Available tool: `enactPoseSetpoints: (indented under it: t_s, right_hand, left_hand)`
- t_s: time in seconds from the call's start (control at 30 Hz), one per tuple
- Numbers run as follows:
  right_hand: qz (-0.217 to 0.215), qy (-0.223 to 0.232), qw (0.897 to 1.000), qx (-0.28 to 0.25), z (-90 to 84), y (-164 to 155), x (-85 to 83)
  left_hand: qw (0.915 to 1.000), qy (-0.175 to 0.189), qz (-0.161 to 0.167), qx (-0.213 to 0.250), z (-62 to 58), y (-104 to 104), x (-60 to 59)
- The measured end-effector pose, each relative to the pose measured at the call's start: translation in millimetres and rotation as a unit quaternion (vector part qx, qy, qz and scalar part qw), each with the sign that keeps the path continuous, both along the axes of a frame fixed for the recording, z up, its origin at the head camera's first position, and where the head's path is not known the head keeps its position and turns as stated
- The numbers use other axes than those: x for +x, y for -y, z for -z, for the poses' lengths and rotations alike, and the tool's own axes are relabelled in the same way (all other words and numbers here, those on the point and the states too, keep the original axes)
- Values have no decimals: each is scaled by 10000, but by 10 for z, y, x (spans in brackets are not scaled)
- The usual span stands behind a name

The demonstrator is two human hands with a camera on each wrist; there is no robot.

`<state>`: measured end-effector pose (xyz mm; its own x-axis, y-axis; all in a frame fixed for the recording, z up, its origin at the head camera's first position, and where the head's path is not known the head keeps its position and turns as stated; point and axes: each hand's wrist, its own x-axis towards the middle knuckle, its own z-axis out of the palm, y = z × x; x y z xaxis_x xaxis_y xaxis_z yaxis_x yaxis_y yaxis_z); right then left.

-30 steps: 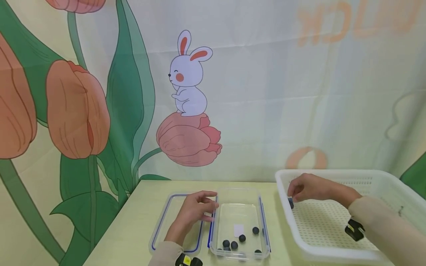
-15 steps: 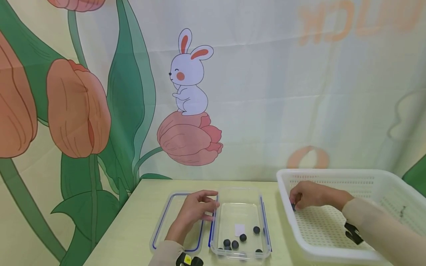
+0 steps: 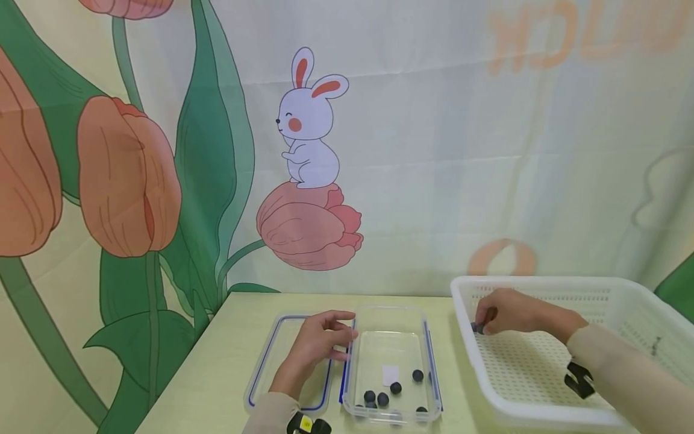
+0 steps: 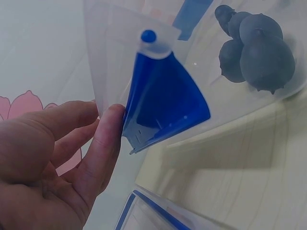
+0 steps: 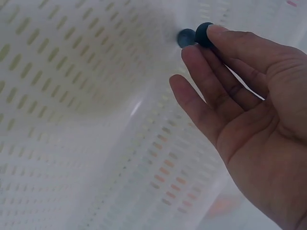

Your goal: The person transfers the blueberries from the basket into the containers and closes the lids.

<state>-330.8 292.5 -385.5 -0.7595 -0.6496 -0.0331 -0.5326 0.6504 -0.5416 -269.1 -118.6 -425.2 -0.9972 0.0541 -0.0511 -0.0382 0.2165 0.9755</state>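
Observation:
My right hand is inside the white basket, at its left wall. In the right wrist view its thumb and fingertips pinch a small dark blue ball. A second dark blue ball lies right beside that one, in the basket's corner. My left hand touches the left side of a clear plastic container, its fingers relaxed. A fingertip meets the blue side latch in the left wrist view. Several dark balls lie in the container, mostly toward its near end, near a small white square.
A clear lid with a blue seal lies on the pale yellow table, left of the container and partly under my left forearm. Behind the table hangs a curtain printed with tulips and a rabbit.
My right hand dipped slightly along the basket's left wall, then rose a little; two dark balls now show at its fingertips. My left hand and the container look unchanged.

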Motion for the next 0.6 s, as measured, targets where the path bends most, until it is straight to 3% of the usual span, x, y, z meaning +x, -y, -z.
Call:
enactPoseSetpoints:
  t_s: [0.3, 0.6]
  right_hand:
    - [235, -107, 9987, -436, -302, 46, 139]
    - [371, -707, 9957, -468, -592, 142, 318]
  left_hand:
    - [10000, -53, 28, 16, 3, 2, 0]
    - [10000, -55, 22, 29, 8, -1, -4]
